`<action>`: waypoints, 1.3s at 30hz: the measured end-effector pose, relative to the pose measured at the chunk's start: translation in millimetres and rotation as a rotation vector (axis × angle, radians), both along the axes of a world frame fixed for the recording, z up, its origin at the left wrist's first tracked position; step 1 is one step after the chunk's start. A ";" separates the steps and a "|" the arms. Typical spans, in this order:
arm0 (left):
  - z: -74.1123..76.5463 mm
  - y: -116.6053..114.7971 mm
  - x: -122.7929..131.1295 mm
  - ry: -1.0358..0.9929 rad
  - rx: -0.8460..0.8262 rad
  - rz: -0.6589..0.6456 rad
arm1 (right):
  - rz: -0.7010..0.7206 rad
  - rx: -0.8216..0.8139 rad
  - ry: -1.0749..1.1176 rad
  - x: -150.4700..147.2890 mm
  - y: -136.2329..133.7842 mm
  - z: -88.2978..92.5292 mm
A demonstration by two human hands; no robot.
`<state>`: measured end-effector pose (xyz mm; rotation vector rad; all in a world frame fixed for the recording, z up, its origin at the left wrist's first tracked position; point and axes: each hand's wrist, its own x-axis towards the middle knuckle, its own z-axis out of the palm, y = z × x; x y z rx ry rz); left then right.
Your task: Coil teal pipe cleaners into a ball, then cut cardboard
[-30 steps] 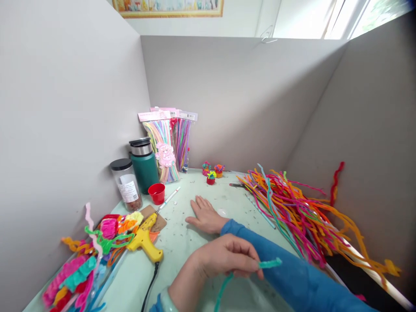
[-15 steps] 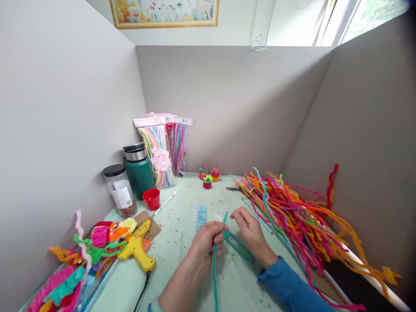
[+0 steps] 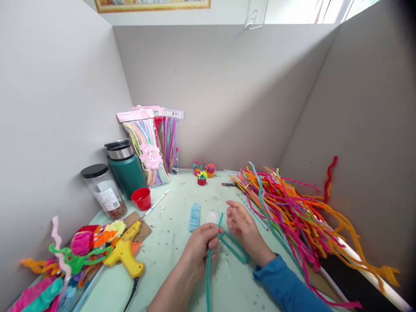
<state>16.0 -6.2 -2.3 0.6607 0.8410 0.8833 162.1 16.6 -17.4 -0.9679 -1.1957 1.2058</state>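
My left hand (image 3: 204, 243) is pinched closed on a teal pipe cleaner (image 3: 208, 284). One long end hangs down toward me, a short tip sticks up above the fingers, and a narrow bent loop reaches out to the right. My right hand (image 3: 246, 229) is just beyond that loop, fingers loosely bent and apart, with nothing visible in them. Behind my left hand a light blue wound strip (image 3: 194, 217) lies on the table, beside a small whitish clear piece (image 3: 212, 216).
A yellow glue gun (image 3: 125, 253) rests at the left among colourful pipe-cleaner pieces (image 3: 82, 242). Behind it stand a red cup (image 3: 141, 199), a jar (image 3: 105, 193) and a green bottle (image 3: 126, 171). Loose pipe cleaners (image 3: 289, 208) pile up on the right. Small decorated pots (image 3: 202, 178) stand at the back.
The view has tilted down and shifted slightly. My right hand's fingers have spread a little more. My left hand keeps its grip on the teal pipe cleaner.
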 end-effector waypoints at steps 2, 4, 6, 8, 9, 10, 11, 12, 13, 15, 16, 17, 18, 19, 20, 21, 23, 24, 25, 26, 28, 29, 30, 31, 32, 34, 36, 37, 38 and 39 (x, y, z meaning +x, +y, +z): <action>-1.0 -0.1 0.0 -0.006 0.007 -0.038 | 0.122 -0.067 -0.014 -1.3 -3.3 4.3; -1.0 -0.8 -0.1 -0.017 0.021 -0.090 | 0.192 -0.077 -0.029 -1.0 -6.2 4.9; 0.0 -2.2 0.1 -0.024 0.032 -0.133 | 0.206 -0.058 -0.001 0.1 -7.9 2.8; 1.8 -4.2 0.6 -0.025 0.045 -0.160 | 0.189 -0.058 0.046 1.1 -8.4 -0.2; 3.0 -5.2 0.9 -0.025 0.056 -0.169 | 0.185 -0.066 0.068 1.4 -8.6 -1.3; 4.1 -6.2 1.2 -0.025 0.070 -0.176 | 0.182 -0.078 0.088 1.5 -8.7 -2.1; 5.2 -7.0 1.5 -0.026 0.086 -0.182 | 0.176 -0.090 0.106 1.5 -8.9 -2.4; 6.2 -7.7 1.8 -0.028 0.101 -0.182 | 0.169 -0.103 0.122 1.3 -9.1 -2.4; 7.0 -8.3 1.9 -0.027 0.112 -0.176 | 0.162 -0.114 0.132 1.0 -9.3 -2.3; 8.1 -9.0 2.2 -0.016 0.126 -0.159 | 0.143 -0.122 0.146 0.5 -9.6 -2.3; 8.3 -9.2 2.4 -0.006 0.125 -0.153 | 0.130 -0.117 0.152 0.2 -9.6 -2.6; 8.4 -9.3 2.8 0.004 0.125 -0.150 | 0.116 -0.108 0.156 0.0 -9.5 -3.1; 8.3 -9.4 3.3 0.012 0.124 -0.148 | 0.102 -0.098 0.158 -0.1 -9.4 -3.8; 8.1 -9.3 4.0 0.018 0.124 -0.143 | 0.088 -0.090 0.157 -0.3 -9.3 -4.5; 7.8 -9.2 4.9 0.026 0.125 -0.132 | 0.077 -0.083 0.157 -0.5 -9.3 -4.9; 7.4 -8.8 5.9 0.040 0.127 -0.113 | 0.069 -0.079 0.155 -0.7 -9.6 -4.9; 6.1 -7.3 7.9 0.095 0.129 -0.073 | 0.053 -0.060 0.139 -1.5 -10.7 -3.3; 5.3 -6.2 8.6 0.136 0.125 -0.055 | 0.042 -0.037 0.117 -2.1 -11.6 -1.8; 4.5 -4.9 9.0 0.179 0.123 -0.035 | 0.026 -0.006 0.087 -2.6 -12.6 -0.1; 3.7 -3.7 8.9 0.220 0.117 -0.021 | 0.008 0.025 0.053 -3.2 -13.5 1.5; 2.8 -1.9 7.2 0.254 0.095 -0.034 | -0.023 0.053 0.014 -4.2 -14.7 3.2; 2.9 -1.6 5.7 0.231 0.086 -0.063 | -0.023 0.044 0.017 -4.5 -14.8 3.1; 3.2 -1.8 4.1 0.183 0.078 -0.108 | -0.012 0.023 0.035 -4.7 -14.7 2.5; 3.8 -2.4 2.5 0.122 0.072 -0.160 | 0.010 -0.002 0.060 -4.7 -14.2 1.3; 4.7 -3.3 1.2 0.062 0.070 -0.207 | 0.040 -0.023 0.083 -4.4 -13.7 0.1; 6.3 -5.1 0.2 0.009 0.084 -0.242 | 0.082 -0.040 0.112 -3.4 -12.4 -1.8; 6.7 -5.8 1.6 0.085 0.142 -0.207 | 0.076 -0.032 0.113 -2.1 -11.5 -1.8; 6.2 -5.4 2.8 0.162 0.191 -0.172 | 0.061 -0.022 0.104 -1.6 -11.3 -1.0; 5.2 -4.6 4.0 0.252 0.246 -0.127 | 0.043 -0.009 0.092 -1.3 -11.1 0.1; 3.6 -3.3 5.0 0.346 0.307 -0.075 | 0.028 0.003 0.078 -1.3 -11.2 1.4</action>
